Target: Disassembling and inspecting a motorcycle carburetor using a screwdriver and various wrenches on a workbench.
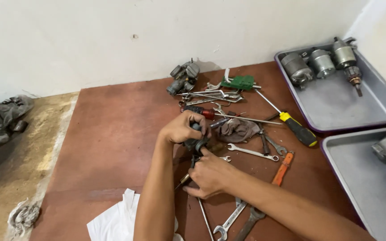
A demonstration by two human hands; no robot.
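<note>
Head view, looking down: my left hand (182,129) is curled over the top of a small dark metal part (196,143), fingers closed round it. My right hand (211,176) comes up from below, fingertip touching the part's underside, other fingers loosely bent near a thin tool (185,179); whether they actually pinch it I cannot tell. The part sits just above the brown floor mat (112,147), between both hands, in front of the tool pile. It looks solid, stiff, probably heavy for its size and maybe greasy, so I'd grip the body, not any thin fitting. Around it: spanners (252,152), a yellow-handled screwdriver (296,129), an orange handle (283,168), a grey rag (237,129), a carburettor (184,76) by the white wall (112,40). Grey trays (336,107) at right hold motor parts (321,62). White cloth (117,221) lies near my elbow.
</note>
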